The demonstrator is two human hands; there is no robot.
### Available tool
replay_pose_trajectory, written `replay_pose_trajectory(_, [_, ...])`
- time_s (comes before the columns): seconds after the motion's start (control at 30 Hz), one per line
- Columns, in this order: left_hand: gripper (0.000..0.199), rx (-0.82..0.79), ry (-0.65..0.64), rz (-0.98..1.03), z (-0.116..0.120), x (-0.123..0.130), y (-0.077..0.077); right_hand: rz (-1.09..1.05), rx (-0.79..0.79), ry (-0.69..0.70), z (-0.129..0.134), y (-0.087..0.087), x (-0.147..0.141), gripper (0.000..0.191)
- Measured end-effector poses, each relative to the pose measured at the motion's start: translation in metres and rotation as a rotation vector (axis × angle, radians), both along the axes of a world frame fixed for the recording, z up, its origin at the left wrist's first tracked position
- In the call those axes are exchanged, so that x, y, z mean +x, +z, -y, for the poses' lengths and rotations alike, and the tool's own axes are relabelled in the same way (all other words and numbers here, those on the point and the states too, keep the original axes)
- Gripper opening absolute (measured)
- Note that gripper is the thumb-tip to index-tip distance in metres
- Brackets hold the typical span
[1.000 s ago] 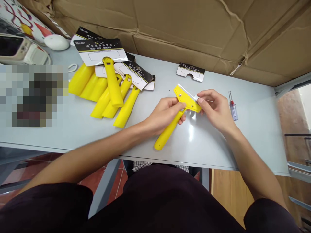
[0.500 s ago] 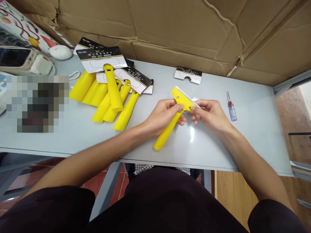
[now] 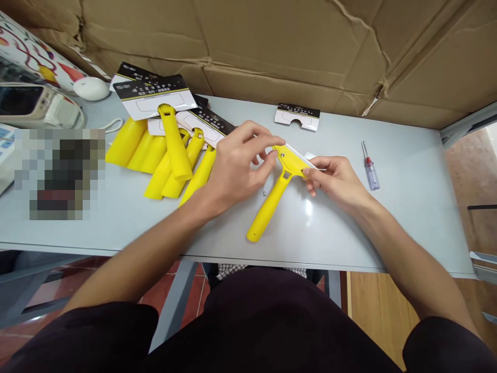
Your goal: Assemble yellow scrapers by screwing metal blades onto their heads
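Head view, looking down on a pale table. Lying between left and right fingers, a yellow scraper, broad head on the far side, handle slanting left toward the near edge. Grasped at the right end of the head by the right fingers, thumb on top. At the opposite end of the head, left fingers curved about the corner; impossible to tell whether pinching or merely brushing it. Set in the head, close to the left fingertips, a round screw. Below the left fingers, just left of the handle, a tiny metal piece. To the right of the right fingers, a screwdriver with a clear handle, tip pointing away. Beyond both sets of fingers, a notched card, and behind it, brown cardboard. Left of the left fingers, a pile of yellow handles with black-and-white cards. Farther left, a white mouse.
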State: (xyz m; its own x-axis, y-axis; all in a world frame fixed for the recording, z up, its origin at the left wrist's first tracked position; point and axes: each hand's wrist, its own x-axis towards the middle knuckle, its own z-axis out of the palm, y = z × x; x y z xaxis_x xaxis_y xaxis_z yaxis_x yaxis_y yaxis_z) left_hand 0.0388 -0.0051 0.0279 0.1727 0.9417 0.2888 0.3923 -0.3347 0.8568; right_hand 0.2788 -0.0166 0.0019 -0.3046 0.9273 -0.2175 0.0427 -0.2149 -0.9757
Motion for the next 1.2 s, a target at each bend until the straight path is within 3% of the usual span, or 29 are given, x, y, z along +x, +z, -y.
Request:
replay_pose_trajectory(0.23, [0.016,-0.012,-0.059,-0.145,-0.003,-0.001,-0.004,0.001,0.012,0.006,0.001,0.001,-0.001,0.014])
replay_pose_trajectory(0.53, [0.016,0.384,-0.109,-0.381,-0.01,-0.006,-0.016,0.01,0.033,0.013,0.002,0.002,-0.001,0.014])
replay_pose_trajectory(0.63, [0.015,0.451,-0.117,-0.411,-0.011,-0.008,-0.018,0.009,0.026,0.013,0.002,0.002,-0.001,0.015])
replay_pose_trajectory(0.93, [0.011,0.443,-0.079,-0.445,-0.009,-0.008,-0.016,0.032,0.026,0.009,0.002,0.004,-0.002,0.014])
replay_pose_trajectory(1.2, [0.02,0.419,-0.158,-0.493,-0.012,-0.011,-0.013,0.026,0.015,-0.005,0.002,0.006,-0.002,0.012])
